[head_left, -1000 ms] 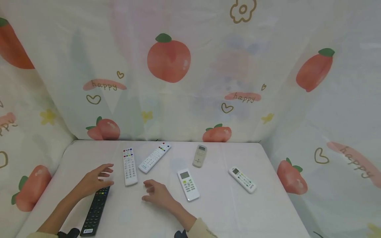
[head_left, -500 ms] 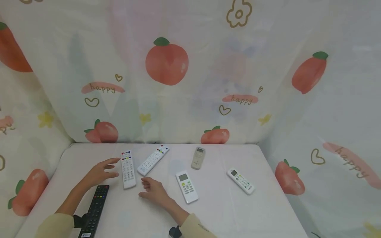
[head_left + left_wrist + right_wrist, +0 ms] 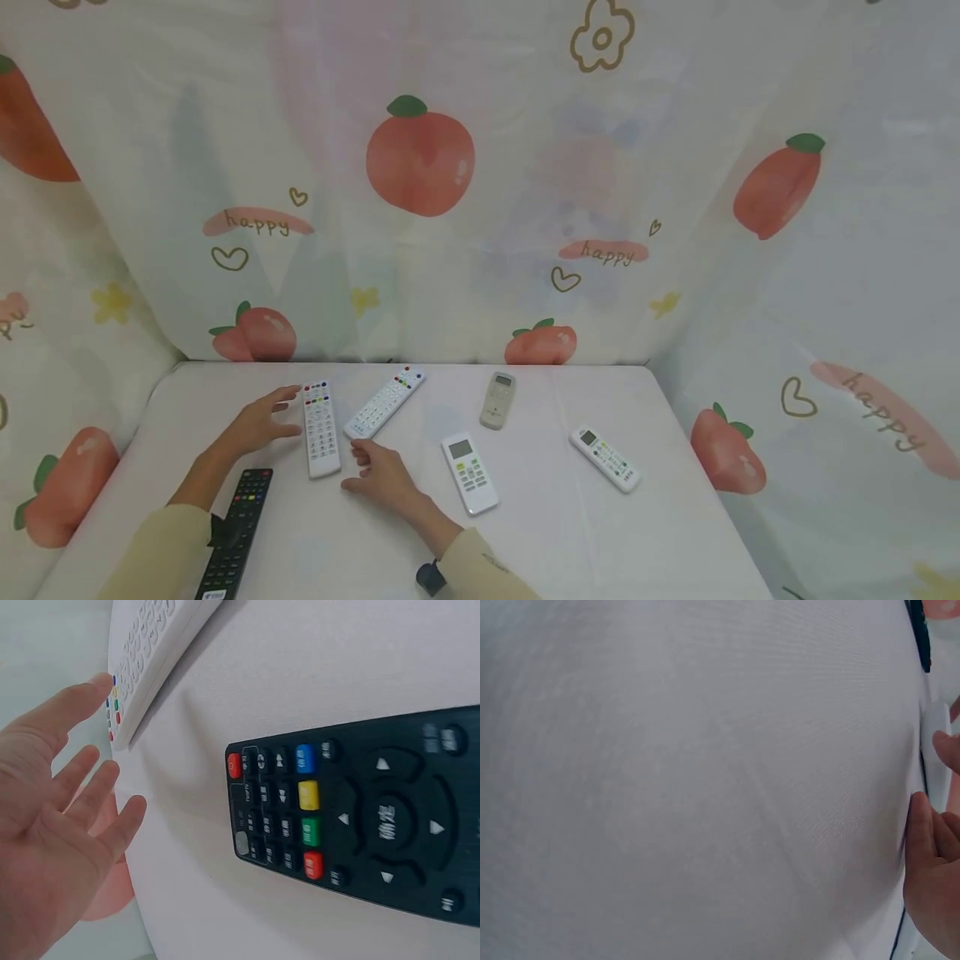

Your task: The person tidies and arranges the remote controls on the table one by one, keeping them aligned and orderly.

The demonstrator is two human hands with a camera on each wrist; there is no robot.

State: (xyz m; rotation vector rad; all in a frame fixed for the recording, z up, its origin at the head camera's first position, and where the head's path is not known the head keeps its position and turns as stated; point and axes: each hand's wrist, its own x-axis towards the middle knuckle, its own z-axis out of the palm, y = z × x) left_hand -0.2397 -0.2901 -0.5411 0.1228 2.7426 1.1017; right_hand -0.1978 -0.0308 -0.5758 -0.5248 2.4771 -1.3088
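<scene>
A white remote control (image 3: 322, 433) with coloured buttons lies upright-wise at the left of the table. My left hand (image 3: 258, 423) is just left of it, fingers spread and thumb toward its edge, holding nothing; in the left wrist view its thumb overlaps the white remote (image 3: 169, 652). To the right, my right hand (image 3: 384, 475) has loosely bent fingers and nothing in them. Its fingertips are at the lower end of a second, slanted white remote (image 3: 386, 404). Under my left forearm lies a long black remote (image 3: 238, 525), with its buttons up in the left wrist view.
Farther right lie a white air-conditioner remote (image 3: 470, 473) with a screen, a beige one (image 3: 498, 401) near the back edge, and a slanted white one (image 3: 606, 458). A fruit-printed cloth wall (image 3: 450, 275) rises behind the white table (image 3: 585, 550).
My left hand has moved from over the top of the black remote, forward and right to the left white remote. My right hand has shifted slightly forward and left. The view has tilted a little.
</scene>
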